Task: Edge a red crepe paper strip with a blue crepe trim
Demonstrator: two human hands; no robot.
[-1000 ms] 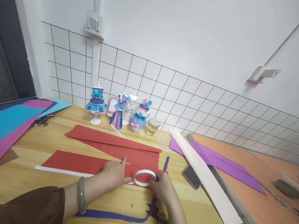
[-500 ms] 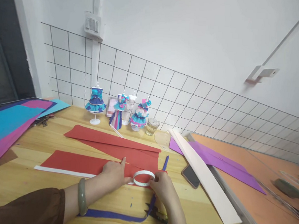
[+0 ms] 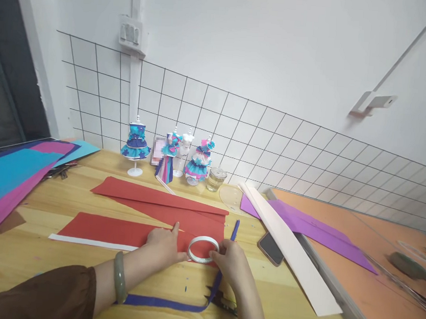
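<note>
Tipped slightly more upright than half a second ago, the narrow white ring-shaped roll of tape (image 3: 198, 259) has come up a touch in my feed, and the right hand (image 3: 232, 264) has shifted with it. I see the roll at six o'clock of the view, tilted over the right end of a long matte red sheet (image 3: 107, 229). On the right, my grip pinches the roll's rim at its four o'clock. On the left, the grip is spread: the left hand (image 3: 164, 244) lies on that sheet at the roll's nine o'clock, index finger stretched toward one o'clock, thumb tip just beside the roll; whether they touch I cannot tell. A flat, narrow white strip (image 3: 94, 242) runs along the sheet's lower edge until it passes behind the left wrist, which wears a polished green-grey bangle (image 3: 118, 277).

From the roll, at ten to eleven o'clock, I have a folded, long red second sheet (image 3: 147, 193) on the yellow wooden desk (image 3: 166, 279). A flat dark blue strip (image 3: 165, 303) passes behind the right hand, then bends off toward eight o'clock; near the bend, at five, lies a partly hidden black tool (image 3: 225, 304). At three o'clock rests a dark-screened phone (image 3: 271, 248), just beside a long pale folded sheet (image 3: 294, 257). A clear glass (image 3: 216, 180) stands at twelve.
</note>
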